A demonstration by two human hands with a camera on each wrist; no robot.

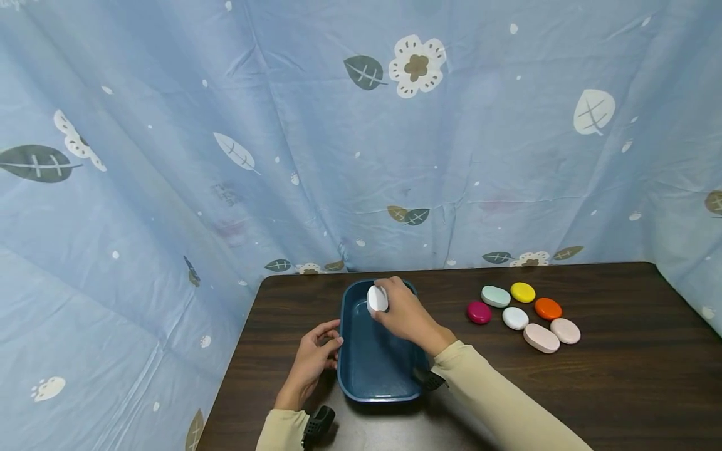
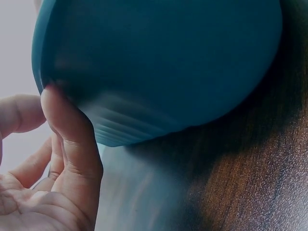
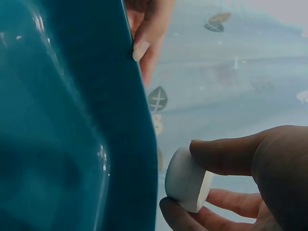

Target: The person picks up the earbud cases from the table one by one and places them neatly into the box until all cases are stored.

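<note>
A white oval bar of soap (image 1: pixel 377 299) is pinched between the thumb and fingers of my right hand (image 1: pixel 403 314), held above the far part of a blue tray (image 1: pixel 383 399). In the right wrist view the soap (image 3: pixel 185 178) stands on edge, apart from the tray wall (image 3: pixel 127 125). My left hand (image 1: pixel 313 357) rests against the left side of the tray from outside, its fingers loosely bent. In the left wrist view, the thumb (image 2: pixel 70 130) touches the tray's outer wall (image 2: pixel 159 72).
To the right of the tray lie several more soaps: magenta (image 1: pixel 479 312), pale green (image 1: pixel 496 296), yellow (image 1: pixel 523 292), orange (image 1: pixel 548 309), white (image 1: pixel 516 318) and pale pink (image 1: pixel 541 338). A blue patterned curtain (image 1: pixel 316 156) hangs behind the dark wooden table (image 1: pixel 637 388).
</note>
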